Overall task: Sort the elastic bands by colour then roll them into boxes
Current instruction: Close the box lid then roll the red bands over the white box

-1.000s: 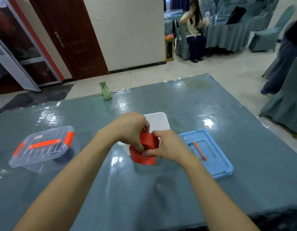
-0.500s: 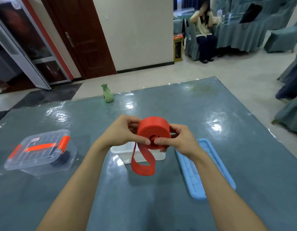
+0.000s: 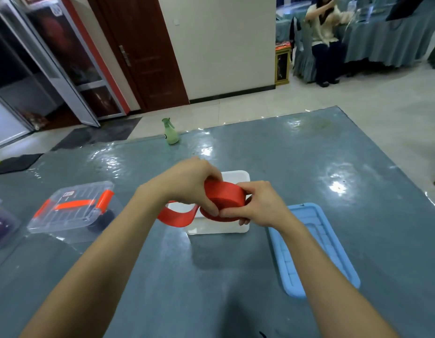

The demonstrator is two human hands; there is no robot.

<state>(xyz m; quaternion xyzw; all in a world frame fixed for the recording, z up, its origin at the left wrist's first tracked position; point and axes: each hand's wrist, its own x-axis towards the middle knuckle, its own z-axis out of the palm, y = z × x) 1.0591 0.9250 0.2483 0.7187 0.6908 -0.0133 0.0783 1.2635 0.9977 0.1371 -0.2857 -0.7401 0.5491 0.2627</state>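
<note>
Rolled red elastic band (image 3: pixel 223 197) is clasped by the curled left grip (image 3: pixel 187 181) and right grip (image 3: pixel 262 203) over the white box (image 3: pixel 238 178) on the worktop (image 3: pixel 297 154), loose end hanging.

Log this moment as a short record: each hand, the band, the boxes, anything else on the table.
left hand: grips the roll from the left
right hand: grips the roll from the right
red band: mostly rolled, held over the white box; loose tail loops out to the left
white box: open, under the roll
blue lid: lies right of the white box
clear box: closed, orange latches, at left
spray bottle: green, upright, far side
</note>
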